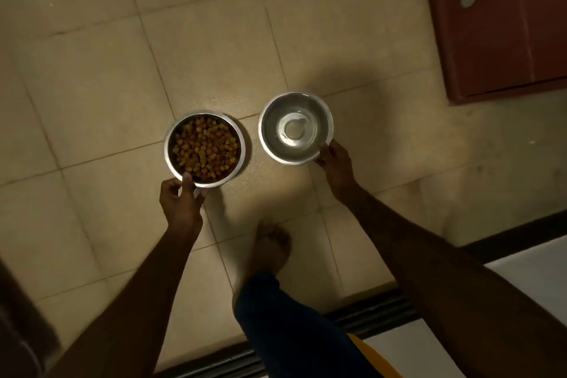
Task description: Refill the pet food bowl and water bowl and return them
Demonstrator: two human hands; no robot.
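Two steel bowls are above the tiled floor, side by side. The food bowl (204,149) on the left is full of brown kibble. My left hand (181,199) grips its near rim, thumb over the edge. The water bowl (295,128) on the right holds clear water, with a light ring showing at its bottom. My right hand (335,166) pinches its near right rim. Whether either bowl rests on the floor or hangs just above it I cannot tell.
Beige floor tiles (101,76) spread to the left and far side. A red-brown cabinet door (497,24) with a round metal knob stands at the upper right. My bare foot (270,247) and a blue trouser leg are below the bowls. A dark door track (368,310) runs along the near edge.
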